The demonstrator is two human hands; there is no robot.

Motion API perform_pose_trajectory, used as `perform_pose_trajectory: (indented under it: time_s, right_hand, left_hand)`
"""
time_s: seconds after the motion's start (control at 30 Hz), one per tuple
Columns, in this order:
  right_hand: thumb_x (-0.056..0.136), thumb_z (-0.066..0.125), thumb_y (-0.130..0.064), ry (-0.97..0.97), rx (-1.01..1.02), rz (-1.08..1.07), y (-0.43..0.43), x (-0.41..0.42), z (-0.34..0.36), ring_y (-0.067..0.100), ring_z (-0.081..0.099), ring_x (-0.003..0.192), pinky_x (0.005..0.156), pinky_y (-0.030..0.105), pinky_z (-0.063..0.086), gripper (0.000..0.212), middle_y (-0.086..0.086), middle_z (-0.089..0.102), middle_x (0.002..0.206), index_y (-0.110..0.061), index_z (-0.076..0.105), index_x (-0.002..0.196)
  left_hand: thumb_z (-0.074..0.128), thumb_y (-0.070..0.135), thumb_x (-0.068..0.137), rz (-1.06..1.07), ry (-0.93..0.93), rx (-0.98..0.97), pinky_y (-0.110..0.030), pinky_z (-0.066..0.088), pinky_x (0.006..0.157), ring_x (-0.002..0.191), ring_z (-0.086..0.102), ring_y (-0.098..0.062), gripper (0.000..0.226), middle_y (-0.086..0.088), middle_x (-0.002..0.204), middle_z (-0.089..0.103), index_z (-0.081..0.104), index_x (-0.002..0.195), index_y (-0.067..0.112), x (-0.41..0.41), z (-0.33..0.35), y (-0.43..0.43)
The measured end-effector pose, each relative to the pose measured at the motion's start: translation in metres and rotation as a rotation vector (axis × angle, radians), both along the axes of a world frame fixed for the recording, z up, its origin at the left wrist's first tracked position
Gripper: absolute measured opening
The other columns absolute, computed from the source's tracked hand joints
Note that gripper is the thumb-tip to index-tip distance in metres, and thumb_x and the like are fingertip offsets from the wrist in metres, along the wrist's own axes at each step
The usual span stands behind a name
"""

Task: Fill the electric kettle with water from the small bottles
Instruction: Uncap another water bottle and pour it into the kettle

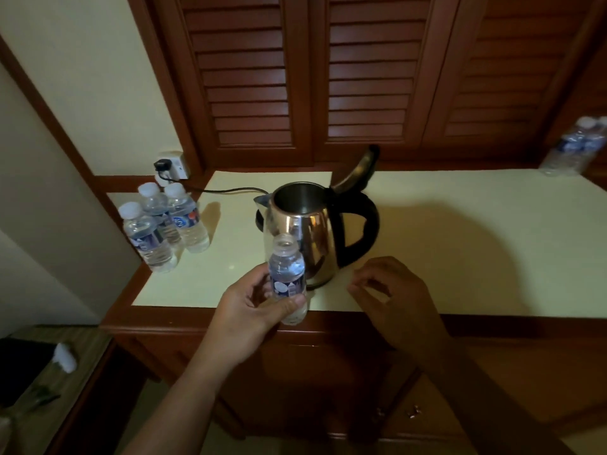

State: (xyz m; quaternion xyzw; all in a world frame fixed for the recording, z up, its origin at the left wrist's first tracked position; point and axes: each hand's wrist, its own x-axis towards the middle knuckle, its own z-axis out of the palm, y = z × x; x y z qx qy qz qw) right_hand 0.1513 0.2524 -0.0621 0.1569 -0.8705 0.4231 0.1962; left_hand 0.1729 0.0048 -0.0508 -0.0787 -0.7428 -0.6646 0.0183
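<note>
The left hand [249, 307] has its grip around a small bottle [287, 277]. The thumb lies across the front, low down, and the fingers curl around the left side. The bottle stands almost straight up. Its cap is off and the mouth is open. It has a dark blue label with white marks. It is held in the air over the front edge of the tabletop [460, 251], just in front of the kettle [305, 231].

The right hand [394, 297] holds nothing that can be seen. Its fingers are bent and a little apart, a loose grip. It is low over the tabletop, just to the right of the kettle, not touching it.

The kettle is shiny metal with a black handle [364, 224] on its right side. It stands on the tabletop. Its lid [358, 170] is tipped up and back, so the inside shows. The inside looks dark, and it is hard to tell if there is water in it. A black cord [226, 191] runs from behind the kettle to a plug [164, 166] in the wall.

Three bottles [164, 224] with white caps stand close together at the left side, well apart from the kettle. More bottles [574, 146] stand far off at the right, blurry
</note>
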Motion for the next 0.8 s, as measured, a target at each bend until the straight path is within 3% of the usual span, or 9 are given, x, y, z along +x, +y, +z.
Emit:
perform_pose_trajectory:
  time_s: [0.1,0.23,0.37,0.47,0.57,0.63,0.73,0.8]
  right_hand:
    - [0.091,0.067,-0.024,-0.017,0.162,-0.031,0.01,-0.011,-0.019,0.015,0.065,0.089,0.082,0.039,0.055,0.012,-0.001,0.065,0.099,-0.015,0.074,0.089]
    - [0.094,0.058,-0.024,-0.061,0.228,0.056,0.014,-0.02,-0.032,0.023,0.066,0.095,0.08,0.044,0.055,0.019,0.003,0.068,0.099,-0.012,0.073,0.094]
    - [0.097,0.056,-0.024,-0.095,0.262,0.108,0.013,-0.024,-0.042,0.023,0.062,0.119,0.102,0.045,0.048,0.02,0.003,0.072,0.107,-0.012,0.072,0.101]
    - [0.096,0.063,-0.028,-0.115,0.222,0.09,0.013,-0.024,-0.044,0.017,0.055,0.13,0.106,0.04,0.045,0.024,0.002,0.07,0.12,-0.013,0.072,0.112]
    - [0.096,0.046,-0.057,-0.092,0.327,-0.006,0.012,-0.026,-0.042,0.02,0.055,0.125,0.108,0.033,0.039,0.053,-0.002,0.064,0.125,-0.015,0.067,0.12]
    - [0.092,0.039,-0.068,-0.094,0.428,-0.127,0.01,-0.028,-0.041,0.024,0.05,0.129,0.114,0.038,0.034,0.07,0.003,0.059,0.134,-0.013,0.058,0.131]
    - [0.084,0.028,-0.086,-0.241,0.555,-0.182,0.005,-0.031,-0.038,0.025,0.023,0.151,0.125,0.049,0.014,0.102,0.007,0.031,0.161,-0.012,0.028,0.154]
    - [0.078,0.021,-0.094,-0.294,0.59,-0.17,0.002,-0.034,-0.041,0.024,0.008,0.156,0.125,0.05,0.002,0.115,0.008,0.013,0.168,-0.012,0.012,0.159]
  left_hand:
    - [0.082,0.013,0.081,0.005,-0.007,0.019,-0.025,0.06,0.093,0.11,0.076,-0.014,0.048,0.003,0.117,0.08,0.07,0.127,0.018,0.002,0.0,0.005]
    - [0.081,0.008,0.086,-0.01,-0.018,-0.025,-0.023,0.06,0.092,0.111,0.075,-0.012,0.046,0.005,0.118,0.08,0.069,0.129,0.019,0.004,0.002,0.01]
    - [0.082,0.009,0.086,0.004,-0.011,-0.038,-0.021,0.059,0.09,0.11,0.075,-0.012,0.046,0.006,0.117,0.08,0.07,0.128,0.022,0.005,0.004,0.012]
    - [0.083,0.011,0.084,0.025,-0.013,-0.022,-0.027,0.061,0.093,0.11,0.075,-0.015,0.047,0.003,0.116,0.08,0.071,0.127,0.023,0.005,0.003,0.011]
    - [0.084,0.01,0.082,0.043,-0.012,-0.005,-0.03,0.061,0.096,0.11,0.075,-0.017,0.048,0.002,0.116,0.08,0.072,0.126,0.023,0.005,0.004,0.01]
    - [0.084,0.009,0.081,0.054,-0.004,0.008,-0.03,0.061,0.096,0.111,0.075,-0.019,0.048,0.0,0.116,0.08,0.072,0.126,0.022,0.005,0.005,0.008]
    - [0.085,0.012,0.078,0.063,0.011,0.009,-0.03,0.061,0.093,0.11,0.076,-0.02,0.05,-0.001,0.116,0.08,0.073,0.125,0.021,0.004,0.01,0.004]
    - [0.085,0.012,0.077,0.068,0.028,0.009,-0.026,0.062,0.088,0.108,0.076,-0.017,0.051,0.001,0.115,0.081,0.072,0.125,0.02,0.004,0.018,0.002]
